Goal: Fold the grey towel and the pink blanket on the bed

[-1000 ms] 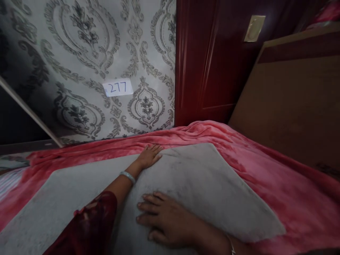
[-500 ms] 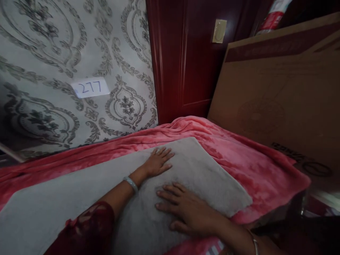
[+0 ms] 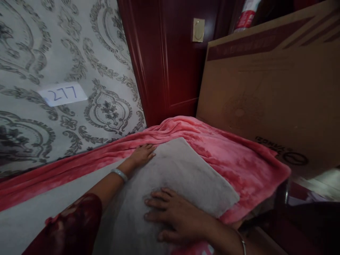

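Observation:
A grey cloth (image 3: pixel 186 166) lies spread flat over a pink plush blanket (image 3: pixel 228 163). My left hand (image 3: pixel 142 154) rests palm down at the cloth's far edge, where it meets the blanket, its fingers stretched out. Closer to me, my right hand (image 3: pixel 172 214) lies on the grey cloth with its fingers spread. Neither hand has anything in its grasp. One corner of the cloth points toward the door, another toward the right side of the blanket. My arms cover part of the cloth's near side.
Patterned wallpaper (image 3: pixel 106 102) with a paper card marked 277 (image 3: pixel 63 94) runs along the left. Behind the blanket stands a dark red door (image 3: pixel 177 71). A large cardboard box (image 3: pixel 265 88) leans at the right, with a red and white bottle-like item (image 3: pixel 247 16) behind it.
My left hand has slid toward the cloth's far edge. My right hand stays spread on the cloth with little movement. The whole view has turned slightly to the right.

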Tool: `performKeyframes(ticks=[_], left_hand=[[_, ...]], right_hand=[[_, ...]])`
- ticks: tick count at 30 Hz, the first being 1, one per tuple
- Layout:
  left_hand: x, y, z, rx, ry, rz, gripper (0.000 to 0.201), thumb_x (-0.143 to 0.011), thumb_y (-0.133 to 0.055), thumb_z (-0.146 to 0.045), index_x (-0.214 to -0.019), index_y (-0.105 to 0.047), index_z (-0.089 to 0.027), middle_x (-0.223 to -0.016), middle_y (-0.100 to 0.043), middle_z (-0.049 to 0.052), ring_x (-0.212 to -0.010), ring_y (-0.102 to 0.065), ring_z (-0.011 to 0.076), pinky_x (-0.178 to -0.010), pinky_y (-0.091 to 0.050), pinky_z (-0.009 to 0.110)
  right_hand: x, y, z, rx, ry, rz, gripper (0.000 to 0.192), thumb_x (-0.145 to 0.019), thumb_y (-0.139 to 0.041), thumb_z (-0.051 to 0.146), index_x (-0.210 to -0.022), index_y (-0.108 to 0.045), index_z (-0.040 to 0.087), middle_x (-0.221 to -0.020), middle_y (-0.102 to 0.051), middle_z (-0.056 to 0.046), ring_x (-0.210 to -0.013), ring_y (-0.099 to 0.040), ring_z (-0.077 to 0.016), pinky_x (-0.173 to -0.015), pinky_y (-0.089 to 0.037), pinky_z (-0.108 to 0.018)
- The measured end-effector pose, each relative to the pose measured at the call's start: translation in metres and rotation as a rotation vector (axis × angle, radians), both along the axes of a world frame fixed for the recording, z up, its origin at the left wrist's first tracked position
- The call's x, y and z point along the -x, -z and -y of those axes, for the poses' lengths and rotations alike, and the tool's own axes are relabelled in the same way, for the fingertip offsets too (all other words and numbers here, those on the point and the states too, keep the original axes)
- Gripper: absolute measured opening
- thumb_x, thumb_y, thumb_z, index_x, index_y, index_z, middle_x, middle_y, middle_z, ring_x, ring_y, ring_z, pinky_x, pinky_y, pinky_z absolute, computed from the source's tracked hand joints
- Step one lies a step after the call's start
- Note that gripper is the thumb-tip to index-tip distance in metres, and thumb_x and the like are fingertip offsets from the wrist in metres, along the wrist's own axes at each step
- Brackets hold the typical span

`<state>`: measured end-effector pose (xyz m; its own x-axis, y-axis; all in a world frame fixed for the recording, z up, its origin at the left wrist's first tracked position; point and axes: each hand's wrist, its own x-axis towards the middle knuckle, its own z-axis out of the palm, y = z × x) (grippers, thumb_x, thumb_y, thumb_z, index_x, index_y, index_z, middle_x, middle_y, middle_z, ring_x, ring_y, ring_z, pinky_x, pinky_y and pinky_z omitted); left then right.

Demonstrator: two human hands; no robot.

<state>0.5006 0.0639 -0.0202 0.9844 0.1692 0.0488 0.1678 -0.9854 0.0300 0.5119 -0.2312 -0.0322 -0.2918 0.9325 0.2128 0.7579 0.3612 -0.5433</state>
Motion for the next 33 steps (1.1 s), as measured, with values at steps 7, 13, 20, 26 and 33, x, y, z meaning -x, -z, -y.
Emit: performKeyframes(ticks=[7, 13, 20, 26, 33], left_hand=[[-0.037, -0.004, 0.079, 0.1, 0.369, -0.035, 0.056, -0.101, -0.03, -0.049, -0.15, -0.041, -0.024, -0.16, -0.035, 0.009, -0.149, -0.028, 0.0264, -0.122, -0.019, 0.049], [-0.089, 0.024, 0.073, 0.085, 0.285, -0.054, 0.06, -0.1, -0.033, -0.053, -0.155, -0.031, -0.03, -0.165, -0.023, 0.006, -0.153, -0.016, 0.0287, -0.122, -0.01, 0.057], [-0.134, 0.027, 0.042, 0.059, 0.159, -0.02, 0.057, -0.101, -0.028, -0.045, -0.155, -0.033, -0.027, -0.162, -0.034, 0.005, -0.149, -0.027, 0.0247, -0.121, -0.02, 0.05], [-0.142, 0.034, 0.036, 0.032, 0.176, 0.117, 0.059, -0.099, -0.029, -0.047, -0.151, -0.04, -0.022, -0.156, -0.044, 0.006, -0.144, -0.037, 0.0262, -0.119, -0.025, 0.047], [-0.145, 0.027, 0.035, 0.002, 0.217, 0.246, 0.059, -0.094, -0.033, -0.048, -0.138, -0.055, -0.014, -0.14, -0.059, 0.013, -0.131, -0.05, 0.0278, -0.112, -0.036, 0.044]], right_hand=[[-0.034, -0.003, 0.021, -0.061, 0.314, 0.036, 0.046, -0.097, -0.054, 0.043, -0.139, -0.057, 0.026, -0.151, -0.049, -0.008, -0.146, -0.031, -0.029, -0.121, -0.015, -0.053], [-0.041, 0.013, 0.031, 0.108, 0.266, 0.051, 0.058, -0.1, -0.046, 0.049, -0.154, -0.032, 0.036, -0.165, -0.021, 0.001, -0.154, -0.005, -0.0248, -0.122, 0.001, -0.056], [-0.047, 0.012, 0.032, 0.064, 0.271, 0.043, 0.057, -0.1, -0.047, 0.051, -0.153, -0.036, 0.034, -0.164, -0.025, 0.001, -0.154, -0.006, -0.021, -0.123, 0.003, -0.049], [-0.051, 0.025, 0.027, -0.093, 0.331, 0.125, 0.049, -0.098, -0.051, 0.048, -0.142, -0.052, 0.026, -0.158, -0.04, -0.001, -0.151, -0.019, -0.021, -0.125, -0.006, -0.046], [-0.084, 0.021, 0.079, -0.465, 0.904, -0.22, 0.029, -0.099, -0.047, 0.029, -0.119, -0.067, 0.022, -0.119, -0.071, -0.007, -0.111, -0.063, -0.0189, -0.097, -0.049, -0.038]])
